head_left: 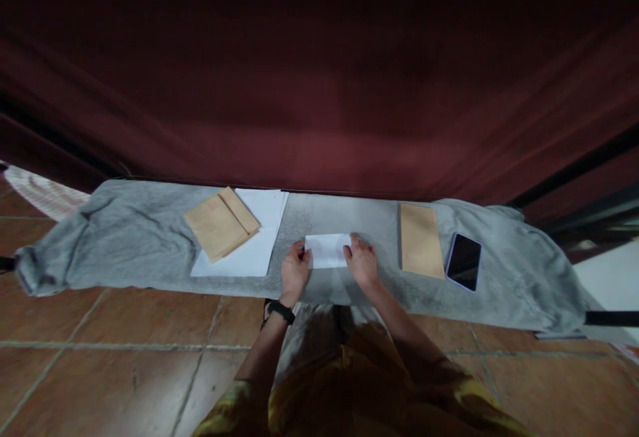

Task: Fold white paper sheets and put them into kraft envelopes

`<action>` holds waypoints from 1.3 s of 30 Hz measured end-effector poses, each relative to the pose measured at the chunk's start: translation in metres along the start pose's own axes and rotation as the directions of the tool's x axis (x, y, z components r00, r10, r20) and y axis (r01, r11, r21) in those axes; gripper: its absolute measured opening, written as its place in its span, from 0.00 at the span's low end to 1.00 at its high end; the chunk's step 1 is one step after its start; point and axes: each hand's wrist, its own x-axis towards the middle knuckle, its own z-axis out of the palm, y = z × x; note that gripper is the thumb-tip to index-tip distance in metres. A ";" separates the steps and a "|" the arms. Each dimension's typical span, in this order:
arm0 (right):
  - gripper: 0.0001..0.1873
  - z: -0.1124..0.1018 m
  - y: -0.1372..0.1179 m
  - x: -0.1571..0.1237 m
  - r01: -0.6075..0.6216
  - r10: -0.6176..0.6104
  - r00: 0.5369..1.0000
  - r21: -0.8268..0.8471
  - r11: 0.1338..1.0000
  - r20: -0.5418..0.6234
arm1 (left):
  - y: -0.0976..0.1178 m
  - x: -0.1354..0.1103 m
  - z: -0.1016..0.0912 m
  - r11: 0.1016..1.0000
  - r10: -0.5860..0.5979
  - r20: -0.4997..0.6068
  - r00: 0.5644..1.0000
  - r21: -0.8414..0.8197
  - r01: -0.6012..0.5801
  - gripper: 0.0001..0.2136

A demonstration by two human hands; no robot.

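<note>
A small white folded sheet of paper (328, 251) lies before me on grey cloth, between my two hands. My left hand (295, 271) grips its left edge with thumb and bent fingers; something small and dark shows by those fingers, too small to name. At the right edge, my right hand (362, 261) holds the paper, thumb on top and forefinger at the far corner. To the left, brown envelopes (214, 225) rest askew on a stack of white paper sheets (254, 257). Another brown envelope (421, 241) lies to the right of my right hand.
A phone with a dark screen (464, 261) lies beside the right-hand envelope. Grey cloth (134, 237) covers the long narrow surface and bunches at both ends. Dark red fabric (319, 124) rises along its far edge. Brown floor tiles (124, 384) show below.
</note>
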 end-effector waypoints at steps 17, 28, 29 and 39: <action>0.22 0.005 0.000 -0.002 0.037 -0.044 0.996 -0.098 0.995 -0.074 | 0.024 -0.014 0.000 0.861 0.055 0.090 0.994 0.500 -0.093 0.13; 0.24 0.032 -0.024 -0.034 0.341 -0.333 0.931 0.028 0.940 -0.150 | 0.023 -0.019 0.004 0.724 0.149 0.146 0.978 0.658 -0.209 0.15; 0.25 0.037 -0.024 -0.037 0.338 -0.331 0.931 0.022 0.941 -0.153 | 0.023 -0.019 0.004 0.715 0.150 0.156 0.976 0.665 -0.216 0.15; 0.29 0.053 -0.015 -0.053 0.361 -0.356 0.883 -0.042 0.932 -0.306 | 0.011 -0.020 0.009 0.674 0.179 0.164 0.970 0.698 -0.242 0.16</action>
